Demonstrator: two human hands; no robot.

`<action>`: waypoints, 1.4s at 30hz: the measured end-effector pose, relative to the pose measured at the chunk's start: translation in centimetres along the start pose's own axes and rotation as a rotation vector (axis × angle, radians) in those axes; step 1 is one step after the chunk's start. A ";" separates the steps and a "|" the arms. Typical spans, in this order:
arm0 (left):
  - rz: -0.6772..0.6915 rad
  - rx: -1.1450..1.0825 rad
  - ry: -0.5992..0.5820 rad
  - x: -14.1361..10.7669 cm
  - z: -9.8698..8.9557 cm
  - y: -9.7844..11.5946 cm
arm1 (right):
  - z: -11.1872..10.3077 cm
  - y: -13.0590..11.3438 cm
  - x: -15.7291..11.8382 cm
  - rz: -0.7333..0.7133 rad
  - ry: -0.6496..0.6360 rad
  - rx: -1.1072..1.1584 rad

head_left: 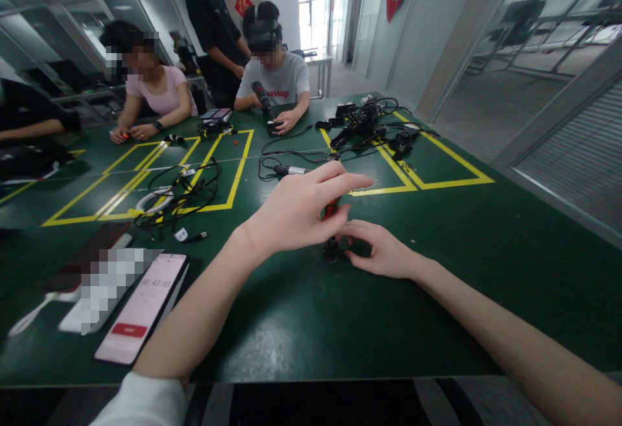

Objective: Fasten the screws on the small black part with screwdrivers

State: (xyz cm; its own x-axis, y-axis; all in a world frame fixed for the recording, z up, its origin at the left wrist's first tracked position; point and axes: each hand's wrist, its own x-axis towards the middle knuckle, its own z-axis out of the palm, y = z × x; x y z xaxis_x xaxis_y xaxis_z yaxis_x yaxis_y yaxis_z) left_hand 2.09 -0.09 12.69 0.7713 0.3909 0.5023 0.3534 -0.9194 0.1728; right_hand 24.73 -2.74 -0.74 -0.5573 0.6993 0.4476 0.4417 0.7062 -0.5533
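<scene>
My left hand (308,206) is raised over the green table (272,309), its thumb and fingers around the upper part of a small upright object with a red part (332,208). The index finger stretches out to the right. Close beside the dark lower part (331,249) of that object, my right hand (376,249) rests low with thumb and fingers apart. Its fingertips are near or at the object; whether they touch it is hard to tell. The left hand partly hides the object.
A phone (143,306) lies at the left front, beside a white item (104,290). Black cables (194,183) lie at the left, and a cable pile (364,125) at the back right. Yellow tape (233,183) marks the table. People sit across it; one holds a dark tool (262,97).
</scene>
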 end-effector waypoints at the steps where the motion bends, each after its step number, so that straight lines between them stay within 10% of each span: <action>1: 0.009 -0.006 0.002 0.0 0.0 0.0 | -0.1 0.2 0.0 0.007 0.006 -0.004; 42: 0.081 0.034 0.018 0.3 -0.2 0.2 | 0.0 1.2 -0.1 0.120 0.014 0.023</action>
State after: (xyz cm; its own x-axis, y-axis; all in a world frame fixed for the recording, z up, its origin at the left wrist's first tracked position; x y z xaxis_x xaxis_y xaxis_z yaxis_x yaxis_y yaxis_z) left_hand 2.28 -0.17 13.04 0.7883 0.3145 0.5289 0.3084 -0.9457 0.1028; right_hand 25.32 -1.97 -1.51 -0.4917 0.7800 0.3871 0.4880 0.6150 -0.6193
